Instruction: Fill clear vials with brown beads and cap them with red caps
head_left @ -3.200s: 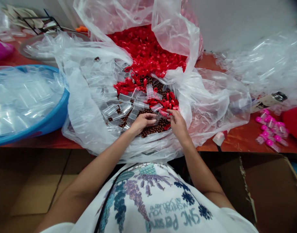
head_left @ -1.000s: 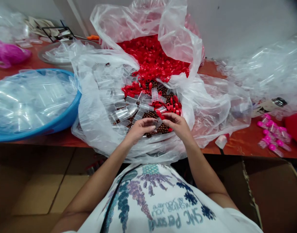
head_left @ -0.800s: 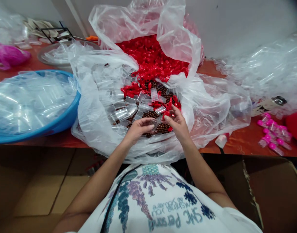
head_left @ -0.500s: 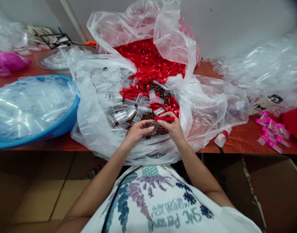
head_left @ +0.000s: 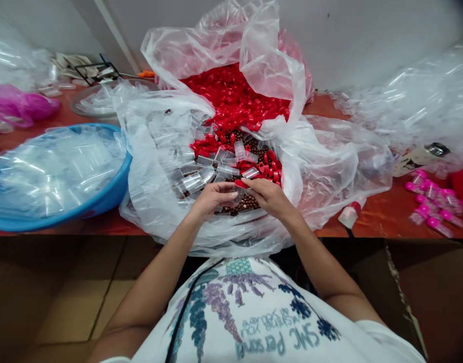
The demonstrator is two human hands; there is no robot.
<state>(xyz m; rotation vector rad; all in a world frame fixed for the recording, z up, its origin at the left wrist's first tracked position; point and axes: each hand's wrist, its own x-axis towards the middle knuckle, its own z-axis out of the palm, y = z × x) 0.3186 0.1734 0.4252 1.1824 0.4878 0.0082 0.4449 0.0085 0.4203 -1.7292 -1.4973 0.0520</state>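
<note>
Over a plastic-lined heap, my left hand (head_left: 216, 199) is closed on a small clear plastic container (head_left: 237, 196), partly hidden by the fingers. My right hand (head_left: 268, 195) pinches a red plastic cap (head_left: 241, 183) at the top of that container; whether the two touch I cannot tell. Below and around the hands lie brown beads (head_left: 250, 201), clear plastic tubes (head_left: 226, 171) and loose red caps (head_left: 271, 164). Behind them a bag spills a big pile of red caps (head_left: 239, 93). The crumpled clear plastic sheet (head_left: 201, 239) surrounds the heap.
At left stands a blue basin (head_left: 120, 184) full of clear plastic pieces, with a pink bag (head_left: 37, 107) behind it. To the right are a red-capped container (head_left: 349, 215), several pink-topped containers (head_left: 431, 196), a patterned flask (head_left: 420, 157) and a large clear bag (head_left: 412, 101).
My right hand has moved slightly left and turned, bringing the red cap to the clear container in my left hand. The view has shifted a little.
</note>
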